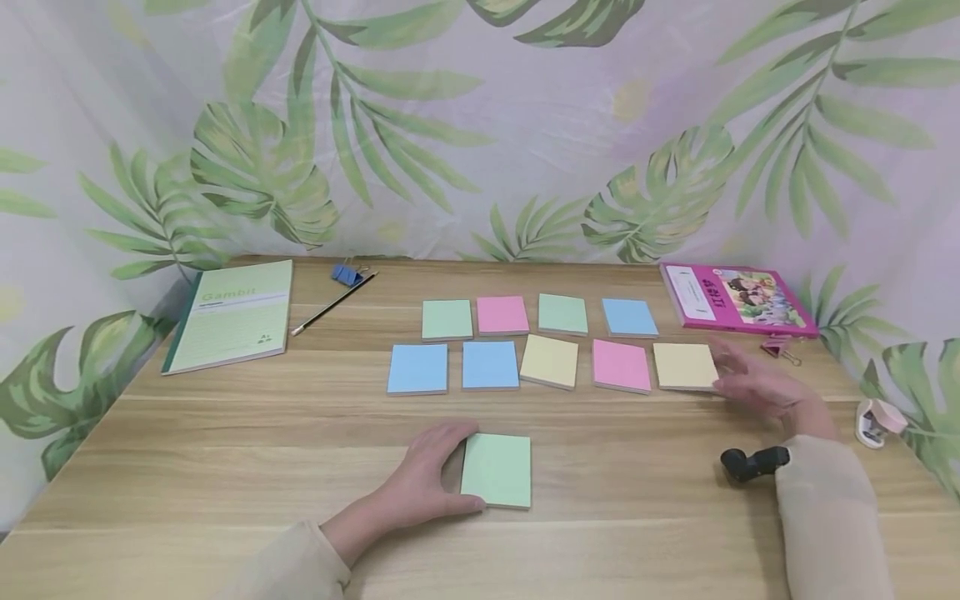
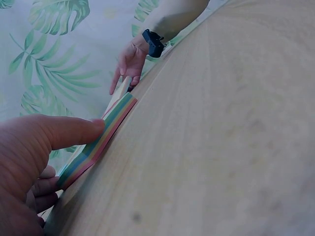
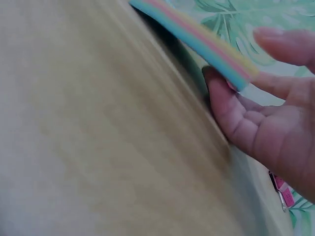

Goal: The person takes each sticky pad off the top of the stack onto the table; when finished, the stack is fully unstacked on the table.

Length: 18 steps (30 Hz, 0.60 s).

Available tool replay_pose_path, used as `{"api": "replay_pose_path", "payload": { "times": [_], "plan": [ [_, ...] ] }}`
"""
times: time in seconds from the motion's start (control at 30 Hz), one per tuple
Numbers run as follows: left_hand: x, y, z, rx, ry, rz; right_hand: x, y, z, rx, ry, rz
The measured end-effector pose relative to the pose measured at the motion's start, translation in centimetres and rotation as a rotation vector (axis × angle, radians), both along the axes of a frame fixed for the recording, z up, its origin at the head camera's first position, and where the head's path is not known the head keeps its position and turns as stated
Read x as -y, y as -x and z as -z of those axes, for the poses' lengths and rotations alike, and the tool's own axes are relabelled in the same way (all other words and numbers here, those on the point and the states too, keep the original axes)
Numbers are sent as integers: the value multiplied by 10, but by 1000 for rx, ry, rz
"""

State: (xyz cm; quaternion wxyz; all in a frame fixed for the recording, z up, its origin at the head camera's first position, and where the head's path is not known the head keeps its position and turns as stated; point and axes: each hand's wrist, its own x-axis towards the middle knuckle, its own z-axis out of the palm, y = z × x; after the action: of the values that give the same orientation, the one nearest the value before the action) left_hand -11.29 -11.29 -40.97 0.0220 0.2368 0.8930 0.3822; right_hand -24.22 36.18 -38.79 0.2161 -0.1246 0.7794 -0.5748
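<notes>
Near the table's front, my left hand grips a pad of green sticky notes, thumb and fingers at opposite edges. In the left wrist view the striped, multicoloured side of this pad shows beside the thumb. My right hand holds the right edge of a pale yellow sticky note pad, the rightmost of the front row. Seen from the right wrist, that pad is tilted with a dark gap under it, fingers at its corner and below, thumb held apart above.
Beside the yellow pad lies a pink pad, among two rows of coloured pads. A green notebook, a pencil and a blue binder clip lie back left. A pink book, pink clip and small white-pink object are right.
</notes>
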Motion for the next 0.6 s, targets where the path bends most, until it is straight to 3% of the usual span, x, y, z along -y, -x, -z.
{"api": "replay_pose_path", "payload": {
  "times": [0.33, 0.6],
  "plan": [
    [0, 0, -1, -3, 8, -2, 0, 0, -10, 6, 29, -12],
    [0, 0, -1, 6, 29, -6, 10, -3, -34, -92, -258, 34]
  ]
}}
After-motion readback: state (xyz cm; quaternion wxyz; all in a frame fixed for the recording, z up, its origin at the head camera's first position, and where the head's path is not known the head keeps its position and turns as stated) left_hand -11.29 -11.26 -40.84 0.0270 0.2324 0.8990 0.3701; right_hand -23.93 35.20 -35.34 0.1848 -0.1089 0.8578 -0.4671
